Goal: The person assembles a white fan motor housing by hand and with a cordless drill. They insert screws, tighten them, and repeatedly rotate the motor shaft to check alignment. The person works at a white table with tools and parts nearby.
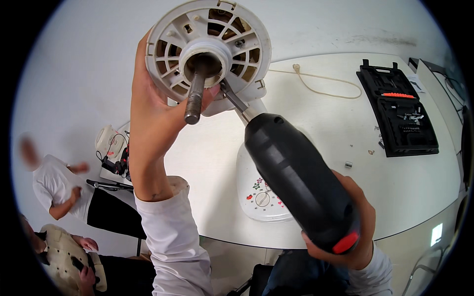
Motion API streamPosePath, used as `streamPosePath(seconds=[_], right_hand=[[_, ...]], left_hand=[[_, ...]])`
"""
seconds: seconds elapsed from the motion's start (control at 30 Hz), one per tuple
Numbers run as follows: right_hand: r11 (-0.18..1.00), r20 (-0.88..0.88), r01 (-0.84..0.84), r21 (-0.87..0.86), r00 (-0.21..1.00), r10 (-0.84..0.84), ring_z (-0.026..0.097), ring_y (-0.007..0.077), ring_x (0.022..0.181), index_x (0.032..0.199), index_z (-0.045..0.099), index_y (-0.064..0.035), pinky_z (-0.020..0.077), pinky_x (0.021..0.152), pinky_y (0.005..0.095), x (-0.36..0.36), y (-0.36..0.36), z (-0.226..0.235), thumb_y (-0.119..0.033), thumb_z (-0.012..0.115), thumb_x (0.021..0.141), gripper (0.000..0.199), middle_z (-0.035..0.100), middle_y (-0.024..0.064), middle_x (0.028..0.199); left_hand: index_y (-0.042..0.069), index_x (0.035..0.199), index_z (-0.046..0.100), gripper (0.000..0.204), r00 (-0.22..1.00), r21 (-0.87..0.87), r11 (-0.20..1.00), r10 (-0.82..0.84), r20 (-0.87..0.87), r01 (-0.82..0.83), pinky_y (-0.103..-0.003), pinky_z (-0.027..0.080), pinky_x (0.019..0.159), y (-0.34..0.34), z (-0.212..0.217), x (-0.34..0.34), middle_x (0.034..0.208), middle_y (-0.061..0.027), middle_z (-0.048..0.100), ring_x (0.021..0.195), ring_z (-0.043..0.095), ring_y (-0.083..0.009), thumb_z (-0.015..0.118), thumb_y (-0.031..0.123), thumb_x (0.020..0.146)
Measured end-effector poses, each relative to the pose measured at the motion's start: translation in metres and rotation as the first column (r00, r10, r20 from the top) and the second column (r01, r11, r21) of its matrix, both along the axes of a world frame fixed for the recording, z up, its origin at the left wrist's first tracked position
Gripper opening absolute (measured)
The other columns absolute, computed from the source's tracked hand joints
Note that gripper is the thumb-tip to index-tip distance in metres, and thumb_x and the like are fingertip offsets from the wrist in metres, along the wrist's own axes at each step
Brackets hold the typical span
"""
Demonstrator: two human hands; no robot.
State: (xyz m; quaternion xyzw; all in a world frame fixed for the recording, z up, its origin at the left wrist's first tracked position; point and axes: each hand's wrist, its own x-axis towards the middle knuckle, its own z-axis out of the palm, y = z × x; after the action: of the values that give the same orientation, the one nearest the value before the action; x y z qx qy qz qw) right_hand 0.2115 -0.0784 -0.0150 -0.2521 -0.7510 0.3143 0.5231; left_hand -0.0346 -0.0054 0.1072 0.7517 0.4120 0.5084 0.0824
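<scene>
Here, right grip (364,217) wraps closed round black screwdriver (296,172), tip (225,87) just beside hub (212,45) of white fan motor (200,33). Left grip (160,106) curls round motor's left side. Motor sits above worktop (335,118), fan base (264,213) below; open tool case (385,111) beyond.

We wear white down to both wrists — our left sleeve (173,241) is creased all along the forearm, its cuff (179,186) loose and wide, while our right sleeve (376,270) shows only a short wrinkled length. Our left hand (153,106) and right hand (364,217) are ungloved; our trousers (308,276) are dark blue.
</scene>
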Motion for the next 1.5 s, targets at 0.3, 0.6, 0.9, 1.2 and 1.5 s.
streamPosePath(seconds=[0.3,0.6,0.9,1.2,1.5], right_hand=[[0.976,0.07,0.217,-0.036,0.974,-0.214,0.065,0.0294,0.101,0.134,0.035,0.0064,0.05,0.087,0.0336,-0.025,-0.036,0.006,-0.005,0.076,0.064,0.082,0.06,0.022,0.115],[0.982,-0.043,0.183,0.057,0.983,-0.18,0.064,0.0399,0.099,0.141,0.033,-0.0029,0.0527,0.08,0.0393,-0.03,-0.041,0.009,-0.01,0.081,0.065,0.09,0.059,0.0245,0.119],[0.975,0.036,0.22,0.042,0.974,-0.222,0.065,0.0405,0.096,0.141,0.033,-0.0024,0.0532,0.078,0.0387,-0.031,-0.042,0.013,-0.013,0.078,0.069,0.086,0.061,0.0243,0.116],[0.974,-0.01,0.19,-0.125,0.981,-0.193,0.064,0.0343,0.103,0.138,0.03,0.005,0.0502,0.086,0.0366,-0.029,-0.044,0.018,-0.007,0.073,0.069,0.082,0.058,0.0268,0.117],[0.989,0.022,0.131,-0.07,0.991,-0.13,0.061,0.0329,0.109,0.137,0.028,0.0101,0.0475,0.092,0.0375,-0.027,-0.034,0.014,-0.006,0.069,0.07,0.081,0.054,0.0301,0.121]], left_hand=[[0.004,0.133,0.041,0.079,1.0,0.024,1.0,0.017,-0.002,-0.017,-0.035,0.046,0.094,-0.001,0.0,0.005,0.113,-0.01,0.059,0.105,0.058,-0.0195,0.079,0.014,0.064],[0.004,0.133,0.04,0.077,0.998,0.06,0.998,0.029,-0.051,-0.026,-0.036,0.043,0.096,0.003,-0.005,-0.003,0.114,-0.0087,0.057,0.108,0.056,-0.0198,0.078,0.019,0.067],[0.014,0.137,0.041,0.087,0.98,0.074,0.992,-0.083,-0.183,0.097,-0.044,0.046,0.099,0.015,0.009,-0.017,0.127,-0.0081,0.054,0.12,0.053,-0.0276,0.083,0.017,0.06],[0.009,0.14,0.041,0.086,0.942,0.157,0.988,0.058,-0.332,-0.005,-0.048,0.034,0.108,0.008,0.012,-0.02,0.141,-0.0127,0.045,0.132,0.041,-0.0293,0.08,0.027,0.066],[0.018,0.126,0.06,0.065,0.762,0.557,0.811,0.243,-0.6,0.18,-0.053,0.033,0.108,-0.016,0.013,0.003,0.14,-0.0122,0.048,0.135,0.036,-0.0389,0.077,0.015,0.064]])
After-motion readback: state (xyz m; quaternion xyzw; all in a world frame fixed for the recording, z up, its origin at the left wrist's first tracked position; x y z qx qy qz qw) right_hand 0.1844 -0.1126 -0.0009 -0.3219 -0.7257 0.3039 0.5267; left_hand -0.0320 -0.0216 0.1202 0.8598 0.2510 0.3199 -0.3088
